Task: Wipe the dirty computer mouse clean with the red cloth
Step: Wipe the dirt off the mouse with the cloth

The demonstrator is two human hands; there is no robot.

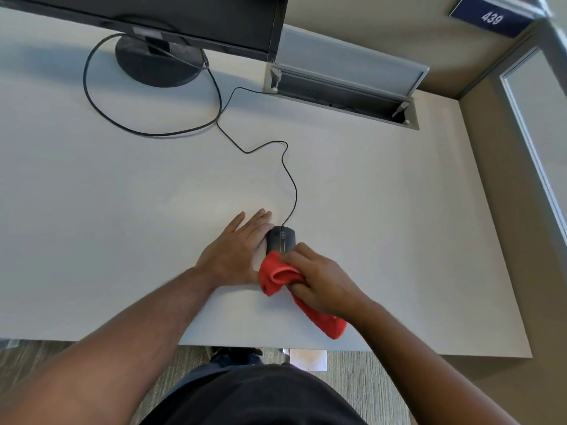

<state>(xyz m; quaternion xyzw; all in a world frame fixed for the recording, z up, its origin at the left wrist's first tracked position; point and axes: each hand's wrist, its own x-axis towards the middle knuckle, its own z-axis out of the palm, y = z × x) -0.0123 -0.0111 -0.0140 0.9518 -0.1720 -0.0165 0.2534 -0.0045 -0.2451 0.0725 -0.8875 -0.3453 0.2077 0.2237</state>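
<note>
A black wired computer mouse (281, 239) lies on the white desk (122, 194), near its front edge. My right hand (322, 280) is shut on a bunched red cloth (277, 276), which is pressed against the rear of the mouse and covers it there. One end of the cloth trails out behind my hand toward the desk edge. My left hand (234, 250) lies flat on the desk with its fingers spread, resting against the left side of the mouse.
The mouse cable (288, 179) snakes back across the desk toward a black monitor stand (158, 61) and an open grey cable hatch (343, 87). A partition wall runs along the right. Below the desk edge lie carpet and a white paper (308, 358).
</note>
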